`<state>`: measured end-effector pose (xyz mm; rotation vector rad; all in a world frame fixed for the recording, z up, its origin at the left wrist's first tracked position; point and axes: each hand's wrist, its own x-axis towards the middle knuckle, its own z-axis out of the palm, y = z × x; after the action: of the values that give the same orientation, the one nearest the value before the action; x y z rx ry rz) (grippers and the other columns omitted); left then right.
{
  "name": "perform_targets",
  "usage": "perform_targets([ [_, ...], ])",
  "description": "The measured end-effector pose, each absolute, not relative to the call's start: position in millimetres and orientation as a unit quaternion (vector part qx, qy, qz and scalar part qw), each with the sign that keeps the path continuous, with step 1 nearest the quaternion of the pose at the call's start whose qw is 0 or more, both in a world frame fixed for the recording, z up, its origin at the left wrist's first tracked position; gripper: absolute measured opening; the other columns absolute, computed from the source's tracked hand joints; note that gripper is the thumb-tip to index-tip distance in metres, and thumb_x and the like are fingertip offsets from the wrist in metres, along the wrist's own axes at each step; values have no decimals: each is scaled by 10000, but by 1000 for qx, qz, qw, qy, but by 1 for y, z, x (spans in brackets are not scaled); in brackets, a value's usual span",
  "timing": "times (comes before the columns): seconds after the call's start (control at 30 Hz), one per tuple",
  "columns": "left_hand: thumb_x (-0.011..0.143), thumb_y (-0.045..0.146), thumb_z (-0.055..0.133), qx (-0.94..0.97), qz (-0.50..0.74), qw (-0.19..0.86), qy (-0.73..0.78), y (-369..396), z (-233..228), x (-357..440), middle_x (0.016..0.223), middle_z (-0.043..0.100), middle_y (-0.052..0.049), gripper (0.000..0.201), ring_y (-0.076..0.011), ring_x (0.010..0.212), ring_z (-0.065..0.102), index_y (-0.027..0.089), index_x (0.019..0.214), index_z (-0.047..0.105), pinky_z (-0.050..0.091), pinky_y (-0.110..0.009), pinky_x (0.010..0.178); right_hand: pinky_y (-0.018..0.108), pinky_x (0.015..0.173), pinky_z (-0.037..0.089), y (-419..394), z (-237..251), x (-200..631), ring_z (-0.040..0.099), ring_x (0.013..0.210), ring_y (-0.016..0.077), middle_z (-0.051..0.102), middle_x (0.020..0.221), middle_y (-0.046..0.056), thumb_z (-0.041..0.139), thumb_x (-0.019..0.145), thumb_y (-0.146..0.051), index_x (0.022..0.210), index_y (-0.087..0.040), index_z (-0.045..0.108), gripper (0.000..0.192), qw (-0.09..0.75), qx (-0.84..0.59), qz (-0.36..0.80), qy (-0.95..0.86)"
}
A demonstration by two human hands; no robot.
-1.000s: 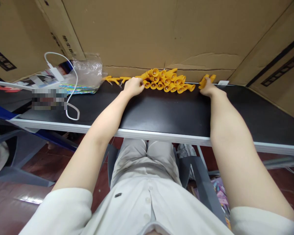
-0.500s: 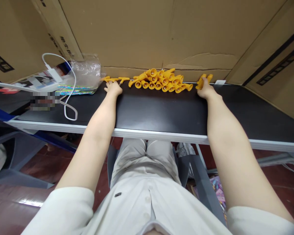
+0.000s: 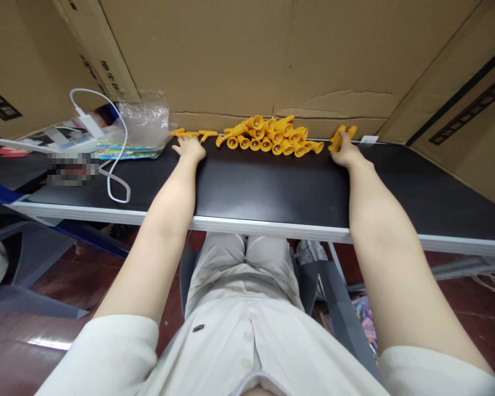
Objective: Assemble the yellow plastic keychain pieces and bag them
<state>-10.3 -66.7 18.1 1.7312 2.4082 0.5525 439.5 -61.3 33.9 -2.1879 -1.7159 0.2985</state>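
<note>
My left hand [image 3: 191, 148] lies palm down on the black tabletop with its fingers spread. Just beyond its fingertips are a few slim yellow pieces [image 3: 208, 133], partly hidden by the hand. My right hand [image 3: 347, 151] is closed around yellow plastic pieces [image 3: 337, 137] at the back edge; its fingers partly cover them, so their full shape is hidden. Between the hands lies a stacked pile of yellow horn-shaped plastic pieces [image 3: 278, 136]. Their flared round mouths face me, with something small and shiny inside.
Cardboard [image 3: 231, 60] walls the back and sides of the black table [image 3: 272, 187]. Left of my left hand are a clear plastic bag [image 3: 145, 118], colourful flat packets [image 3: 130, 151] and a looped white cable [image 3: 126, 129]. A small white piece [image 3: 369, 139] sits right of my right hand.
Both hands stay in nearly the same places. The fingers of my left hand have shifted slightly; the yellow pile looks unchanged.
</note>
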Motion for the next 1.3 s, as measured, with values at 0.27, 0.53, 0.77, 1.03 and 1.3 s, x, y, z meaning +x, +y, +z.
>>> perform_targets([
  [0.27, 1004, 213, 414, 581, 180, 30, 794, -70, 22, -3, 1860, 381, -261, 678, -369, 1757, 317, 66, 1644, 585, 256, -620, 1445, 495, 1338, 388, -60, 33, 440, 545, 1615, 337, 477, 1770, 264, 600, 1146, -191, 1904, -182, 89, 915, 176, -775, 113, -596],
  [0.53, 1068, 406, 505, 571, 280, 3, 772, -67, 30, 1, 1674, 629, -230, 618, -443, 1607, 545, 247, 1663, 559, 269, -677, 1391, 524, 1355, 385, -57, 33, 441, 528, 1641, 340, 474, 1783, 243, 632, 1129, -193, 1909, -217, 83, 955, 172, -779, 112, -593],
  [0.77, 1092, 437, 506, 588, 289, -4, 755, -65, 31, 0, 1601, 707, -199, 546, -407, 1571, 596, 247, 1599, 584, 297, -591, 1386, 519, 1358, 376, -64, 36, 438, 517, 1651, 343, 455, 1789, 278, 616, 1148, -182, 1907, -167, 76, 931, 175, -774, 116, -597],
  [1.03, 1074, 261, 499, 593, 354, 34, 722, -41, 13, -10, 1422, 807, -196, 357, -386, 1492, 677, 194, 1321, 749, 417, -556, 1350, 541, 1348, 410, -51, 27, 446, 573, 1604, 368, 524, 1743, 248, 673, 1089, -141, 1908, -203, 163, 967, 194, -776, 100, -592],
  [1.3, 938, 133, 690, 658, 365, 112, 650, -27, -6, -19, 1560, 722, -219, 553, -359, 1502, 686, 161, 1482, 596, 464, -513, 1338, 517, 1341, 414, -51, 26, 444, 580, 1604, 374, 522, 1742, 290, 644, 1103, -161, 1906, -151, 150, 943, 190, -773, 89, -598],
])
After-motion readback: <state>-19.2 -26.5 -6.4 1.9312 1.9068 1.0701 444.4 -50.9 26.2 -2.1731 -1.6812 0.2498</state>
